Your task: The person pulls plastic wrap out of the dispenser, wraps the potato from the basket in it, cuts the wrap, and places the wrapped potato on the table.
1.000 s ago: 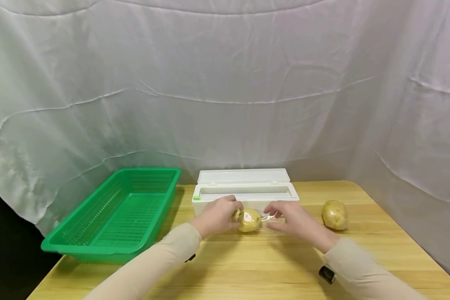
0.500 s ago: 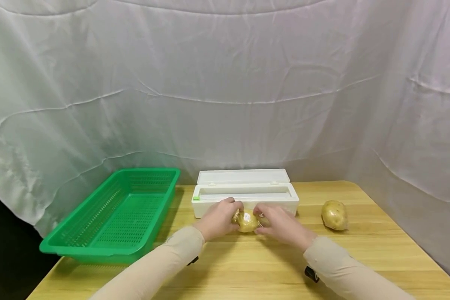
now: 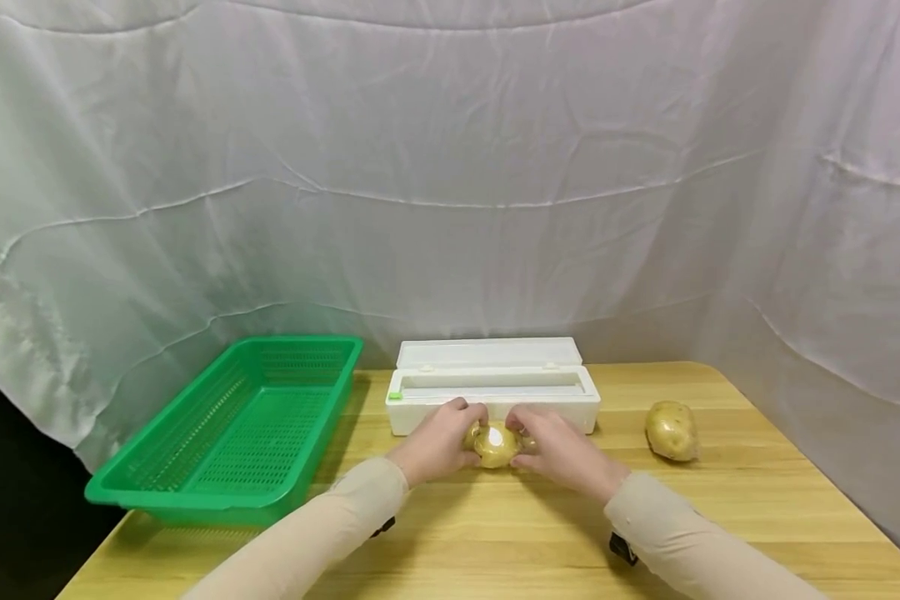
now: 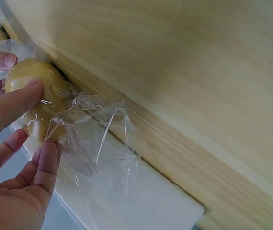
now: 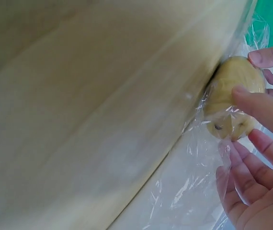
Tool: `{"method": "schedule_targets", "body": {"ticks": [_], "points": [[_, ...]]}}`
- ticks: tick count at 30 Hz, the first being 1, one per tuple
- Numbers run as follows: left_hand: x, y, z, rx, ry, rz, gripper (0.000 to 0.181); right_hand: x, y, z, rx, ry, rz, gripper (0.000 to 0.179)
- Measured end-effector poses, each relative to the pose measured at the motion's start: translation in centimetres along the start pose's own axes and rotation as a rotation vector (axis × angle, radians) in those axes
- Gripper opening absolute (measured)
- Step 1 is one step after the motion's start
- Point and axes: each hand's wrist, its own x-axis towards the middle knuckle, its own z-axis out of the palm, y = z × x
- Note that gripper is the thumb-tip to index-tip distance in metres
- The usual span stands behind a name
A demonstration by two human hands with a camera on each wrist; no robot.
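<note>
A potato (image 3: 497, 445) with clear plastic wrap around it is held between both hands, in front of the white wrap box. My left hand (image 3: 441, 440) grips its left end, the thumb pressed on the near side and fingers curled behind, as the left wrist view shows. Loose plastic wrap (image 4: 105, 143) trails from that end. My right hand (image 3: 562, 450) grips the right end likewise. In the right wrist view more loose film (image 5: 189, 177) hangs by the fingers. The potato's far side is hidden.
Behind the hands stands a white wrap box (image 3: 495, 408) with its lid (image 3: 489, 352) raised. A green perforated basket (image 3: 270, 492) sits at the left. Another potato (image 3: 672, 430), with film at its lower edge, lies on the wooden table (image 3: 510, 550) at the right.
My right hand has moved left, from the loose film onto the potato's right end, and now holds it. My left hand has stayed on the left end.
</note>
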Motion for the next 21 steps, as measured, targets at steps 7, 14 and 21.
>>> {"method": "schedule_targets", "body": {"ticks": [7,14,21], "points": [[-0.6,0.2,-0.5,-0.107,-0.051,-0.052,0.043,-0.3,-0.4,-0.7,0.034,-0.058,0.013,0.042],[-1.8,0.4,-1.3,-0.276,-0.131,-0.113,0.041,-1.1,-1.4,-1.5,0.135,-0.183,0.067,0.042],[-3.2,0.7,-1.9,-0.346,-0.179,-0.133,0.040,-1.9,-2.4,-1.7,0.145,-0.210,0.083,0.050]]}}
